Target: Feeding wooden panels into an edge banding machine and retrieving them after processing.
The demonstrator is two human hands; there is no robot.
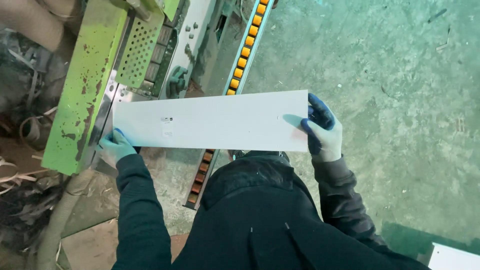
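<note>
A long white rectangular panel (215, 121) lies level across the middle of the view, held at both ends. My left hand (115, 146), in a light glove with blue fingertips, grips the panel's near left corner beside the green machine. My right hand (322, 129), gloved the same way, clasps the right end with its thumb on top of the panel. A small grey sticker sits on the panel's left part.
A worn green machine (85, 85) with a perforated guard (137, 47) stands at the left. A roller rail with orange wheels (247, 40) runs under the panel. A flexible hose (62, 212) and scrap strips lie at lower left. Another white board (452, 257) shows at bottom right on the concrete floor (400, 75).
</note>
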